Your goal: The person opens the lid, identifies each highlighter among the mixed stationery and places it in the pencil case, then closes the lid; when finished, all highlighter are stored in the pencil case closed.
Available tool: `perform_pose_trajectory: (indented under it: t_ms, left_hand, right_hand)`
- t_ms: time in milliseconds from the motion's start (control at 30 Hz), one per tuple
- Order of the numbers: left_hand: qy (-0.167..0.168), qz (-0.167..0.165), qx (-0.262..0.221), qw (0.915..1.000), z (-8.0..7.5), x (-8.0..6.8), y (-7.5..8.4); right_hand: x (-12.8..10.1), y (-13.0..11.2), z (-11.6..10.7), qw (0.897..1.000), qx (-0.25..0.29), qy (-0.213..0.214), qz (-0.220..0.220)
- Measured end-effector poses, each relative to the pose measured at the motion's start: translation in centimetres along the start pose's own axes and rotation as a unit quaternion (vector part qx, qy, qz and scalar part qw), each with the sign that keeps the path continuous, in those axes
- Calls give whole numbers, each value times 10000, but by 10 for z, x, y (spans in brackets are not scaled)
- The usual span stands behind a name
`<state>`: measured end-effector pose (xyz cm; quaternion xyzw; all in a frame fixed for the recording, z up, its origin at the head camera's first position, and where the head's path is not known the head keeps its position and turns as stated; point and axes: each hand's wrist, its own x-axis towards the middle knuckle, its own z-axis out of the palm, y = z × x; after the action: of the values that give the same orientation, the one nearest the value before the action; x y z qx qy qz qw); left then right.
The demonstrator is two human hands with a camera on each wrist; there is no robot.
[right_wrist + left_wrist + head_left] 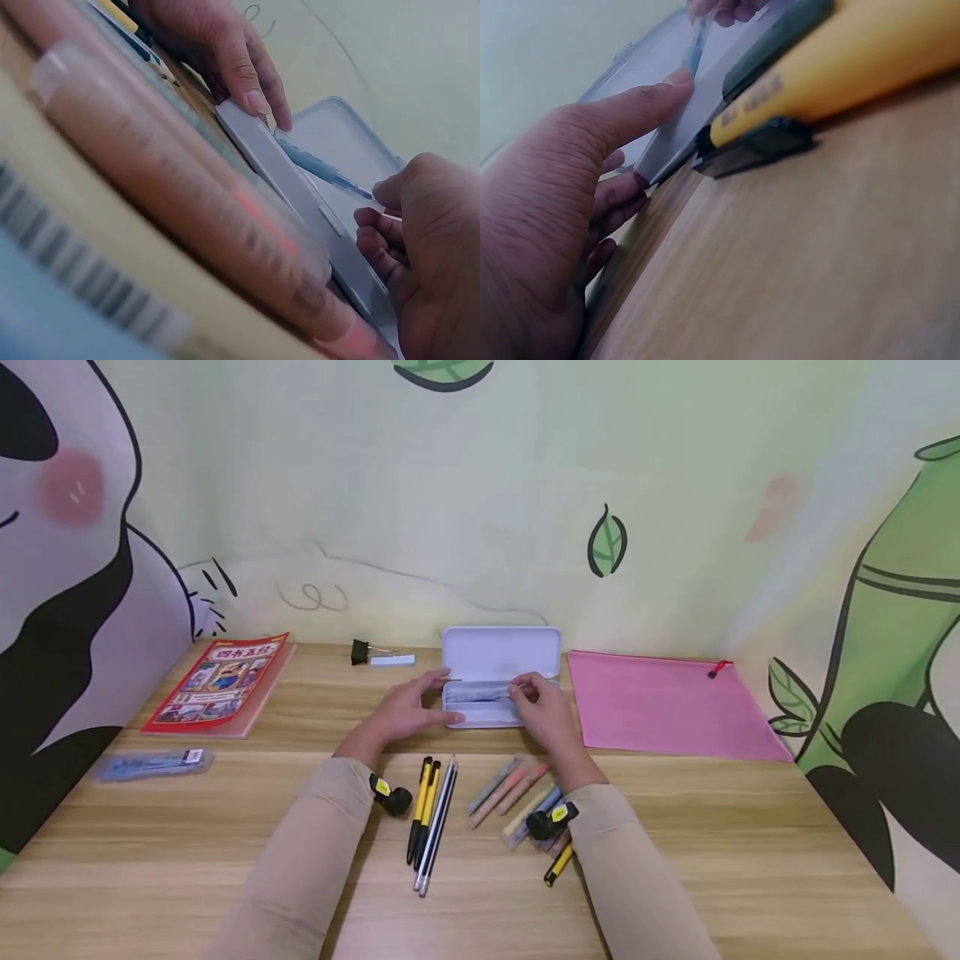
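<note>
A pale lavender pencil case (pixel 501 652) stands on the table with its lid up against the wall side. My left hand (pixel 405 706) grips the case's left end, thumb at the front corner and fingers round the side. With thumb and fingertips, my right hand (pixel 546 710) pinches one end of a light blue pen (pixel 315 165), which lies lengthwise over the open case. In the left wrist view the pen's other end is close to the left thumb (pixel 676 81). Whether the pen touches the case floor, I cannot tell.
Yellow-and-black pens (pixel 426 806) and striped pencils (pixel 441 831) lie in front, beside several pastel highlighters (pixel 493 789), partly under the right forearm. A red book (pixel 217 685) and a blue packet (pixel 153 765) are left; a binder clip (pixel 360 652), eraser (pixel 393 660) and pink pouch (pixel 675 706) lie behind.
</note>
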<state>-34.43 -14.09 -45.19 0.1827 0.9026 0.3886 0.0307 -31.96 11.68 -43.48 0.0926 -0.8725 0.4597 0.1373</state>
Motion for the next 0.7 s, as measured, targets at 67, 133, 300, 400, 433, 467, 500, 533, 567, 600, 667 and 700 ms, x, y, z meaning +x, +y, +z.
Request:
perform_pose_trajectory:
  t_ms: [67,133,300,400,433,467,500,533,567,600,667,700]
  left_hand:
    - [-9,-54,-4,10000,-2,-3,-2]
    - [-4,-57,-3,10000,-2,-6,-2]
    - [159,-8,-42,9999,-2,-4,2]
    - [189,-48,-11,9998,-1,-4,4]
    - [174,-67,8,9998,-1,-4,5]
    - [154,-87,11,9998,-1,-5,5]
    - [141,-108,17,9998,-1,-5,5]
    - [128,-124,16,9998,0,-6,5]
    - [118,-140,10,9998,0,-6,5]
    - [122,-162,17,9998,0,-7,4]
    - [122,-198,32,9997,1,-8,4]
    - [118,-202,38,9997,1,-8,4]
  right_hand:
    - [0,0,3,9999,-139,-6,-58]
    - [-1,-1,3,9995,-300,-5,-119]
    - [5,-1,0,9970,-729,-18,-271]
    - [7,0,-1,9955,-895,-178,-270]
    - [7,0,-1,9949,-941,-235,-259]
    - [7,1,-1,9945,-983,-286,-234]
    - [6,1,-1,9942,-1006,-330,-202]
    - [5,1,-1,9940,-1012,-367,-175]
    - [5,2,-1,9939,-1020,-395,-152]
    - [4,2,-1,9937,-1032,-413,-149]
    - [4,2,0,9934,-1055,-441,-134]
    - [4,2,0,9933,-1061,-445,-142]
